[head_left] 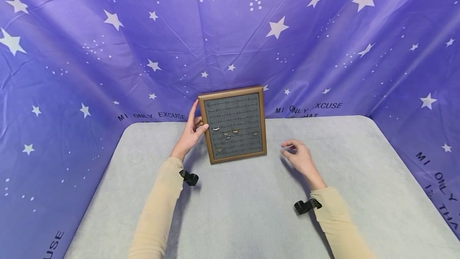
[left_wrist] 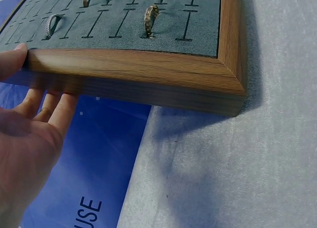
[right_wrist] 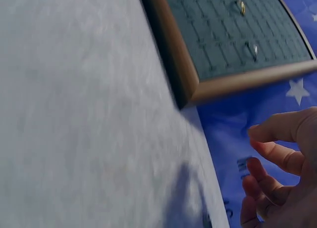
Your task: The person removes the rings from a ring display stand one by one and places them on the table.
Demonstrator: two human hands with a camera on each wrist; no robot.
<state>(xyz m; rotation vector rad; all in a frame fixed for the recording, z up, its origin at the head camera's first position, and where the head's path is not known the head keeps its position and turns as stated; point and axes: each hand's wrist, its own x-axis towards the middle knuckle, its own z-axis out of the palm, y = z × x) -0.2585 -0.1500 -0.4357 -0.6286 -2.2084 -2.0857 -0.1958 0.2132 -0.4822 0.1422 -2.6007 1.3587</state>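
Note:
A wood-framed ring display tray (head_left: 233, 125) with a grey slotted insert stands tilted up near the back of the table. Several gold and silver rings sit in its slots, among them a silver ring (left_wrist: 52, 26) and a gold ring (left_wrist: 151, 21) near the left side. My left hand (head_left: 190, 135) grips the tray's left side, thumb on the front of the frame and fingers behind it. To the right of the tray, apart from it, hovers my right hand (head_left: 300, 158). Its fingers are loosely bent, with nothing visible between them.
A pale grey cloth covers the table (head_left: 237, 211). Behind it and at both sides hangs a purple-blue curtain (head_left: 230, 31) with white stars and printed lettering, close behind the tray. A black wrist camera (head_left: 189, 178) is strapped to the left sleeve, another black camera (head_left: 303, 207) to the right.

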